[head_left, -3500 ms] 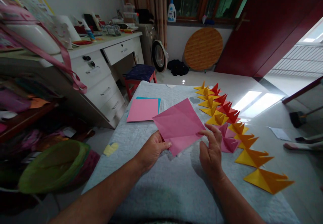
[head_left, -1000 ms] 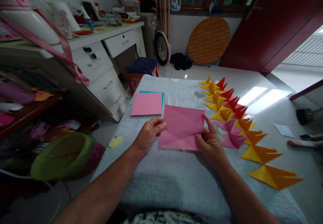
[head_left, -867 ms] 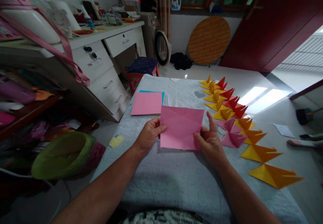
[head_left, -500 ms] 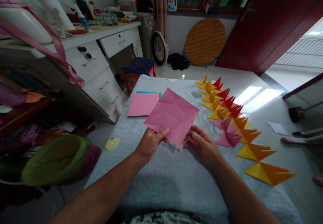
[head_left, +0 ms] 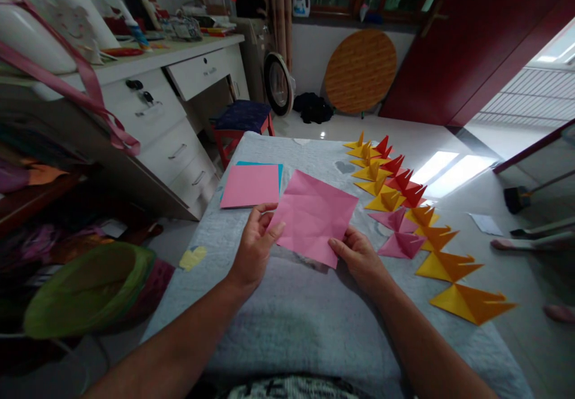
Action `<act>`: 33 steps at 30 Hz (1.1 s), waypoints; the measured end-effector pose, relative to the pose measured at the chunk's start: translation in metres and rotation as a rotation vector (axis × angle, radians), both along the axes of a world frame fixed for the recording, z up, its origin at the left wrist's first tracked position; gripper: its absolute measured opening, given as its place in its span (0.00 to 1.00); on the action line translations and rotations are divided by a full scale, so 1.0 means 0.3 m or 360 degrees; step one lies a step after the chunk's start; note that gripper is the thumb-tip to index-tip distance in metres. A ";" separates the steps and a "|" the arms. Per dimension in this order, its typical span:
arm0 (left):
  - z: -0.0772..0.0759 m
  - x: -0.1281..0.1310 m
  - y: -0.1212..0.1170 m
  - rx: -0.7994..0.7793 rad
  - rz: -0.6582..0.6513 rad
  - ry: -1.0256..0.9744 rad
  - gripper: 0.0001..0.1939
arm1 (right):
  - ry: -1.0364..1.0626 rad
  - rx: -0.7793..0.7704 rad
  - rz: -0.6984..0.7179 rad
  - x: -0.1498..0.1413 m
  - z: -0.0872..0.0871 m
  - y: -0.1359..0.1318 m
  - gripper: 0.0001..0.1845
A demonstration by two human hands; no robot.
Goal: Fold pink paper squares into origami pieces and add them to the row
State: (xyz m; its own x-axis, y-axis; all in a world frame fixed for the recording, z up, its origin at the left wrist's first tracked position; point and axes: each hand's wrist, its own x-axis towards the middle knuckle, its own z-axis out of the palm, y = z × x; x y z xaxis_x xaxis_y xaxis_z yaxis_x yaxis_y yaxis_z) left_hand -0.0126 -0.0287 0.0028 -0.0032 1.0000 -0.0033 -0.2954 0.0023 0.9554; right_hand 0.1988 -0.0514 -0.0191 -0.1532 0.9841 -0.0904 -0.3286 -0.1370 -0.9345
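Note:
Between my hands, above the cloth-covered table, is a square sheet of pink origami paper (head_left: pixel 317 216) with faint crease lines. My left hand (head_left: pixel 255 243) pinches its left edge, thumb on top and fingers behind. At the lower right edge, my right hand (head_left: pixel 358 256) grips the sheet with the thumb in front. A stack of pink paper (head_left: pixel 250 186), with a blue sheet showing beneath, lies behind my left hand. To the right stand folded paper cranes in rows: pink ones (head_left: pixel 402 244), yellow ones (head_left: pixel 467 303) and red ones (head_left: pixel 411 192).
The table (head_left: pixel 269 339) wears a pale blue-grey cloth. A green-lined waste bin (head_left: pixel 90 291) stands on the floor at left, near a white drawer desk (head_left: pixel 166 141). Beyond the table's far end are a stool (head_left: pixel 245 117) and an open-doored washing machine (head_left: pixel 278 84).
The pink sheet has turned from a diamond pose to a squarer one. My left hand has moved up to its left edge, and my right thumb now presses on its front.

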 end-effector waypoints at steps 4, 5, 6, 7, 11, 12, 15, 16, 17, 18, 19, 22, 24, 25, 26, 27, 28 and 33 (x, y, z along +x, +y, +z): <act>0.033 -0.042 0.031 0.0043 -0.0132 0.0075 0.29 | -0.0058 0.0019 0.0003 0.007 0.014 0.001 0.18; 0.039 -0.046 0.034 0.0037 -0.0231 0.0091 0.32 | -0.0064 0.0018 -0.0005 0.008 0.019 0.001 0.18; 0.043 -0.048 0.035 0.0027 -0.0339 0.0103 0.34 | -0.0061 0.0014 -0.0022 0.009 0.024 0.001 0.19; 0.043 -0.046 0.034 0.0016 -0.0435 0.0108 0.35 | -0.0049 0.0003 -0.0050 0.010 0.029 0.001 0.20; 0.015 -0.030 0.021 0.0027 -0.0514 0.0345 0.40 | 0.0007 -0.0063 -0.0209 0.012 0.041 0.005 0.28; 0.005 -0.027 0.017 0.0098 -0.0394 0.0530 0.42 | 0.0004 -0.0077 -0.0246 0.013 0.040 0.007 0.29; -0.013 -0.027 0.005 0.0582 0.0164 0.1206 0.47 | -0.0074 -0.0095 -0.0308 0.016 0.034 0.015 0.30; -0.012 -0.029 0.000 0.0782 0.0279 0.1371 0.47 | -0.0113 -0.0096 -0.0317 0.017 0.031 0.017 0.29; -0.008 -0.031 -0.005 0.0972 0.0291 0.1481 0.46 | -0.0155 -0.0099 -0.0318 0.018 0.028 0.019 0.28; -0.002 -0.033 -0.011 0.1120 0.0193 0.1542 0.44 | -0.0194 -0.0106 -0.0313 0.019 0.026 0.021 0.27; 0.005 -0.034 -0.016 0.1230 -0.0026 0.1617 0.40 | -0.0228 -0.0113 -0.0308 0.020 0.025 0.022 0.26; 0.018 -0.031 -0.031 0.1371 -0.0692 0.1742 0.37 | -0.0272 -0.0120 -0.0304 0.024 0.024 0.023 0.24; 0.018 -0.027 -0.039 0.1386 -0.0903 0.1796 0.43 | -0.0250 -0.0101 -0.0325 0.028 0.025 0.024 0.23; 0.016 -0.026 -0.043 0.1396 -0.0941 0.1835 0.44 | -0.0231 -0.0094 -0.0343 0.030 0.024 0.024 0.23; 0.015 -0.025 -0.046 0.1410 -0.0947 0.1884 0.43 | -0.0211 -0.0093 -0.0359 0.033 0.023 0.025 0.23; 0.015 -0.026 -0.048 0.1423 -0.0927 0.1937 0.40 | -0.0194 -0.0095 -0.0374 0.035 0.022 0.026 0.23; 0.016 -0.028 -0.050 0.1436 -0.0887 0.1988 0.36 | -0.0182 -0.0102 -0.0381 0.037 0.020 0.028 0.23; 0.026 -0.038 -0.045 0.1543 -0.0691 0.2038 0.21 | -0.0144 -0.0119 -0.0351 0.040 0.013 0.029 0.24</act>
State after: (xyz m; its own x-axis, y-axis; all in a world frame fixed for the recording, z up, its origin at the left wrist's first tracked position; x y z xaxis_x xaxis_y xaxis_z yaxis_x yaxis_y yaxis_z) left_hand -0.0241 -0.0422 0.0105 0.7470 0.5565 0.3637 0.4929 -0.8307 0.2587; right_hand 0.2109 -0.0426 -0.0151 0.0765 0.9829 -0.1678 -0.2737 -0.1411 -0.9514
